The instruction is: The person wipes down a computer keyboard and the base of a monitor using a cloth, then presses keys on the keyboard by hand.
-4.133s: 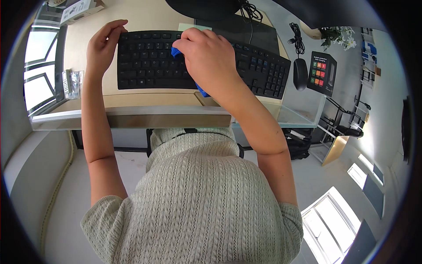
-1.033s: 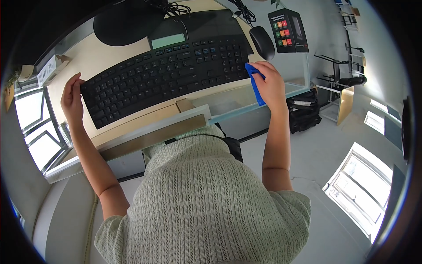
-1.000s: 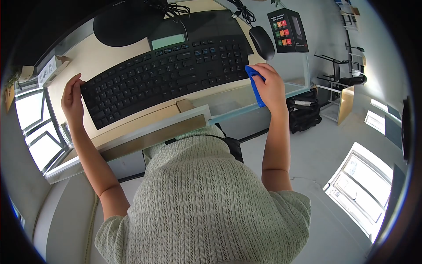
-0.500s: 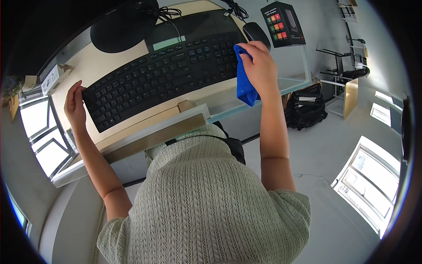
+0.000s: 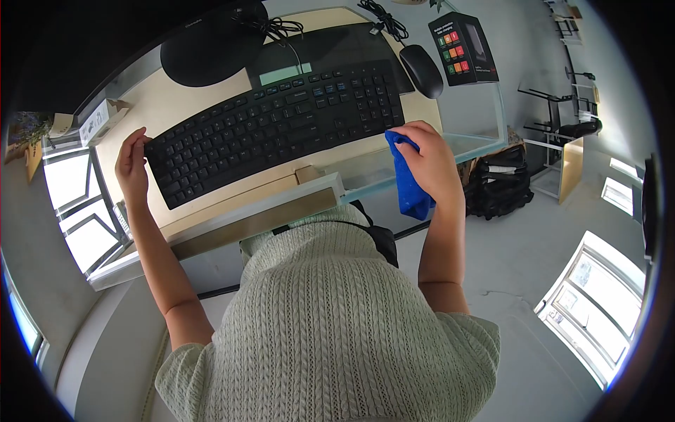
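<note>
A black keyboard (image 5: pixel 271 130) lies slanted across the desk, its right end higher in the head view. At its left end, my left hand (image 5: pixel 132 162) has its fingers closed on the upper left corner. My right hand (image 5: pixel 430 158) pinches a blue cloth (image 5: pixel 408 184) beside the keyboard's lower right corner. The cloth hangs down past the desk's front edge, partly hidden by my palm. Above my right hand lies a black mouse (image 5: pixel 422 72), apart from it.
A black monitor stand (image 5: pixel 204 53) and bundled cables (image 5: pixel 278 28) are behind the keyboard. A black box with coloured icons (image 5: pixel 464 53) stands at the right. A white box (image 5: pixel 102 121) is at the left. A black bag (image 5: pixel 498 184) sits below the glass edge (image 5: pixel 450 151).
My right hand and the cloth have moved down from beside the mouse, along the keyboard's right side, to its lower right corner. My left hand stays at the left end. The view has shifted slightly.
</note>
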